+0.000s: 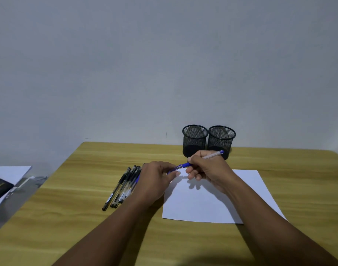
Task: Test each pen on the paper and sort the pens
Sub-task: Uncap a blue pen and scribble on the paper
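Note:
My right hand [206,169] grips a blue pen [212,155] by its clear barrel, above the far edge of the white paper [212,204]. My left hand [156,179] pinches the pen's blue cap [178,167] at the tip end. Whether the cap is on or off the tip I cannot tell. Several black pens [122,187] lie in a bunch left of the paper, partly hidden by my left hand. Two black mesh pen cups stand behind the paper, the left cup [195,140] and the right cup [221,139]; no pens show in them.
The wooden table [68,217] runs to a left edge, beyond which a grey surface holds white sheets and a dark object [1,187]. A plain wall stands right behind the cups.

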Demonstrator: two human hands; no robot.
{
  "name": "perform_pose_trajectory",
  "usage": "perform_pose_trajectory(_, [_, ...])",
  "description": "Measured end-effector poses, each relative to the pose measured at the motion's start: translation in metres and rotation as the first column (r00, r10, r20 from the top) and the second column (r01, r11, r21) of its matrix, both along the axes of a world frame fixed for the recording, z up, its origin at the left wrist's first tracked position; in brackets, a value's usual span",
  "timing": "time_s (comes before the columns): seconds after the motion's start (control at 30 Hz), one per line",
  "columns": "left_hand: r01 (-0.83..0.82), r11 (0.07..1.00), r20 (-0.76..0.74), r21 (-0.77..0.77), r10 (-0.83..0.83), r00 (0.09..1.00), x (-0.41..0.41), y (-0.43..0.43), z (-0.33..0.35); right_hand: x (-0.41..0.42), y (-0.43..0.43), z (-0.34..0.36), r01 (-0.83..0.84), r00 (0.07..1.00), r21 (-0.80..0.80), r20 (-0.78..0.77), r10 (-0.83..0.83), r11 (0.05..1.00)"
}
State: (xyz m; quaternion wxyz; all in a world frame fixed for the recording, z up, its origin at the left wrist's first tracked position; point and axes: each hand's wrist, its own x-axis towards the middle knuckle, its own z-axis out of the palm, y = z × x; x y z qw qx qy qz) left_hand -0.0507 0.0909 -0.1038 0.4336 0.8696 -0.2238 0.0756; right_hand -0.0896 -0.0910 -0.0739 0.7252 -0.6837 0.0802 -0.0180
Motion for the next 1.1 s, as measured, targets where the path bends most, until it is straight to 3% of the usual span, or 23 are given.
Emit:
perform_pose_trajectory(0.4, [0.049, 0.995, 0.080, 0.092, -0.056, 0.995, 0.003, 0.010, -0.010, 0.006, 0.011, -0.008, -0.137, 0.990, -0.045, 0.028, 0.139, 0.989])
perform_pose_trajectory(0.57, [0.054, 0.993, 0.032, 0.106, -0.057, 0.998, 0.025, 0.004, 0.006, 0.004, -0.023, 0.014, -0.071, 0.997, -0.013, 0.004, 0.071, 0.997])
perform_pose_trajectory(0.7, [0.044, 0.998, -0.022, 0.052, -0.043, 0.999, 0.031, -0.019, 0.019, -0.010, -0.065, 0.035, -0.235, 0.972, -0.363, -0.111, 0.209, 0.901])
perform_pose_trajectory(0.8, [0.032, 0.997, -0.057, -0.067, -0.036, 0.998, 0.026, -0.053, 0.022, -0.021, -0.082, 0.038, -0.255, 0.967, -0.498, -0.156, 0.203, 0.829])
perform_pose_trajectory(0.93, [0.059, 0.998, -0.088, 0.023, -0.057, 0.995, 0.010, -0.098, 0.012, -0.040, -0.117, 0.040, -0.122, 0.991, -0.600, -0.115, 0.065, 0.791])
perform_pose_trajectory(1.1, [0.245, 0.916, -0.030, 0.318, -0.248, 0.968, -0.027, -0.151, -0.012, -0.071, -0.187, 0.020, 0.274, 0.930, -0.670, 0.002, -0.368, 0.689])
